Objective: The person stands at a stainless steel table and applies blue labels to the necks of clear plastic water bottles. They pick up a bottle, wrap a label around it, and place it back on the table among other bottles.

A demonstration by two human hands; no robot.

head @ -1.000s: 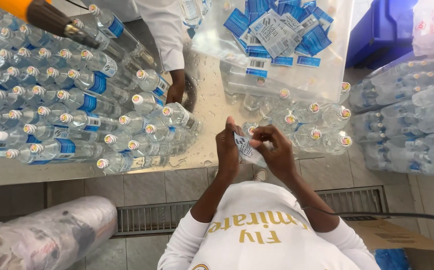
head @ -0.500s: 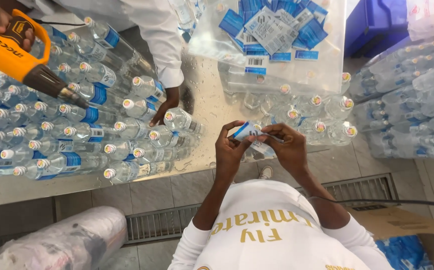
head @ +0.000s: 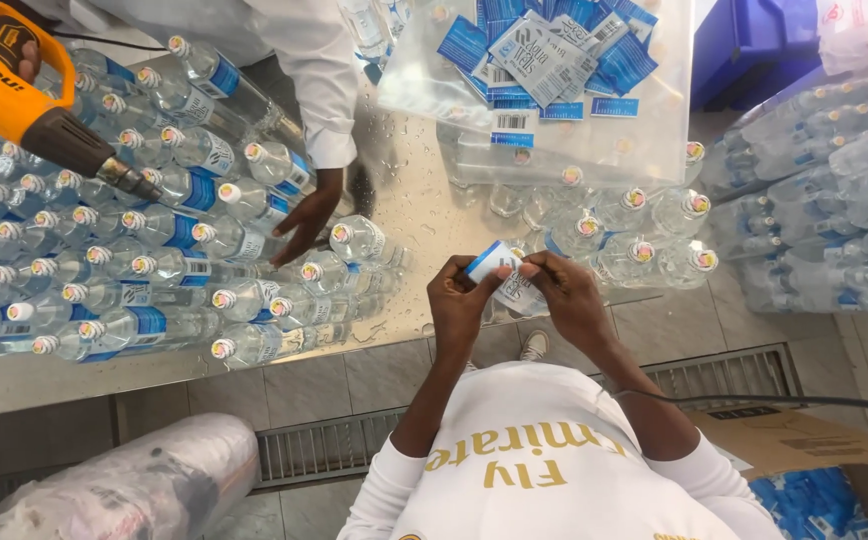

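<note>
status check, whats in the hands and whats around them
Left hand and right hand both pinch one blue-and-white label sleeve. Sleeve above the steel table edge. Co-worker's hand on the laid bottles, clear of it.

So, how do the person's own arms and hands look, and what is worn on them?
Both hands, the left hand and the right hand, are bare, with no gloves, rings or watch to be seen. The forearms are uncovered. The white sleeves of a white shirt with gold lettering are pushed up to about the elbows. A thin dark cable runs off to the right past the right arm.
</note>
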